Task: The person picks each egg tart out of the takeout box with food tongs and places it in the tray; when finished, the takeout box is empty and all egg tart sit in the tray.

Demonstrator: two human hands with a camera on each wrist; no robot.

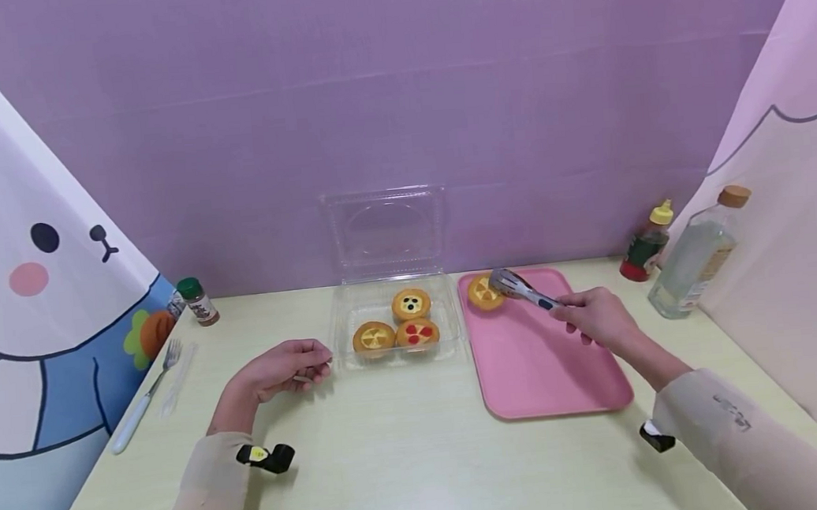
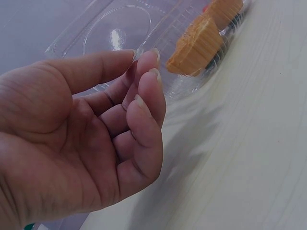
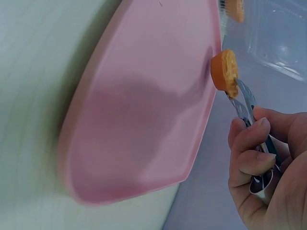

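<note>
My right hand (image 1: 596,319) grips metal tongs (image 1: 525,289), whose tips are at the side of an egg tart (image 1: 485,292) with a pale cross-like top. This tart is at the far left corner of the pink tray (image 1: 553,387); whether it rests fully on it I cannot tell. At the left, my left hand (image 1: 281,372) pinches the near left edge of a clear plastic clamshell box (image 1: 459,338) between thumb and fingertips. Inside the box sit a tart with dark dots (image 1: 410,305), a tart with red pieces (image 1: 417,332) and a plain yellow tart (image 1: 373,338). The box's lid (image 1: 387,229) stands raised.
A fork (image 1: 149,395) and a clear plastic utensil (image 1: 178,382) lie at the left edge, with a green-capped jar (image 1: 198,301) behind. At the right stand a yellow-topped squeeze bottle (image 1: 646,245) and a corked clear bottle (image 1: 696,258). A purple cloth (image 1: 369,92) hangs behind.
</note>
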